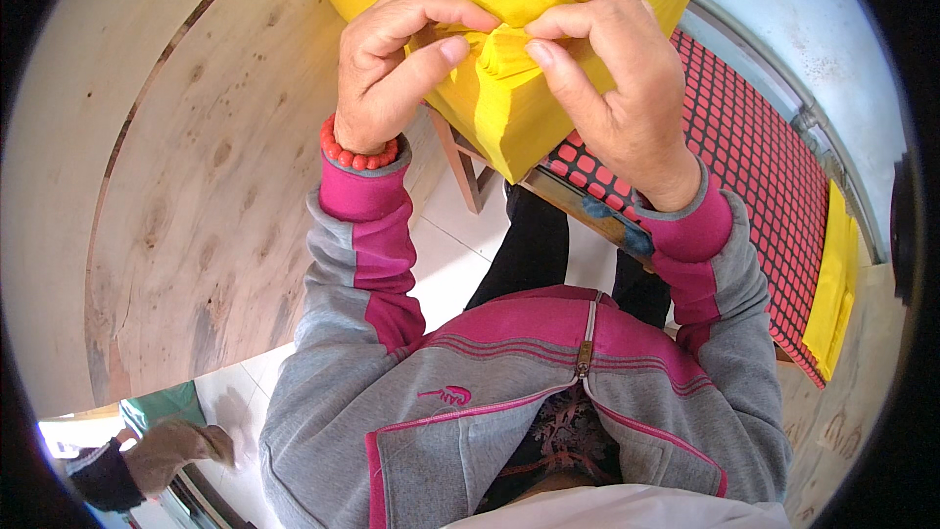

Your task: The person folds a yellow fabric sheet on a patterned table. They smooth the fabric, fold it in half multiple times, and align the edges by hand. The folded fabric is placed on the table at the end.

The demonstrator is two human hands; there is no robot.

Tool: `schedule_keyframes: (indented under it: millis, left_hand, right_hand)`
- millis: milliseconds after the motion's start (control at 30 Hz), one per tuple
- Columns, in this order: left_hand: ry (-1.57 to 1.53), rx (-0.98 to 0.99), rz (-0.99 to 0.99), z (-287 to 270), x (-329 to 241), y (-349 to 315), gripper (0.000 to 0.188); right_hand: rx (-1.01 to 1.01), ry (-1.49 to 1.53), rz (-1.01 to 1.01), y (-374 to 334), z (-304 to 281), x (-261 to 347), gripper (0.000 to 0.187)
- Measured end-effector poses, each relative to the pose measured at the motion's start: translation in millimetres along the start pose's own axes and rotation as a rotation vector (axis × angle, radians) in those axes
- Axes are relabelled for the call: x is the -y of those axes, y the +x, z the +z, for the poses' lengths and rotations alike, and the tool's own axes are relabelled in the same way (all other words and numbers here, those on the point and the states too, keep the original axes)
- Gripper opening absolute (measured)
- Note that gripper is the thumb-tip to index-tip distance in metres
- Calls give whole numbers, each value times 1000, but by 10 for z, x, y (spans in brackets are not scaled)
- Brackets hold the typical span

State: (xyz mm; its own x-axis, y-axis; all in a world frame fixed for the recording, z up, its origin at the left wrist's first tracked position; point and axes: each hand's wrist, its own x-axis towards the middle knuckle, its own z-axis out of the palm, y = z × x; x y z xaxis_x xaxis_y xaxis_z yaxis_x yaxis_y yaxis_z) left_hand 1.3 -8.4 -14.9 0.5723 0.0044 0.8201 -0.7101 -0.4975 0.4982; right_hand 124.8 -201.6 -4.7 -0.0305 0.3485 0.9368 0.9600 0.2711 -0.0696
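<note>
Head view showed the person's left hand (392, 64) and right hand (602, 69) meeting over a thick stack of yellow paper (509, 113), both closed narrowly on a small raised fold (494, 44) at the top of the stack, thumbs and forefingers pinching it from either side. The stack sat directly beneath the pinch, its near corner hanging past the edge of a red gridded mat (744, 167) that lay to the right of the hands. A red bead bracelet (357, 152) circled the left wrist just behind the grip. The likeliest trouble seemed to be tearing: thin sheets pulled apart by two opposed pinches could rip at the crease. A second risk was that several sheets lifted together, since the fold looked thicker than a single layer. The overhanging corner also suggested the stack could slide off toward the person if tugged.
</note>
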Motion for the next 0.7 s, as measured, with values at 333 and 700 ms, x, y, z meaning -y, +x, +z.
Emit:
schedule_keyframes:
  millis: [333, 700]
  left_hand:
    - [83, -7, 17, -6, 22, -1, 12]
    - [-53, -181, -84, 135, 4, -37, 7]
  right_hand:
    - [18, -40, 25, -5, -3, 29, 14]
    - [-29, -46, 6, -52, -10, 38, 21]
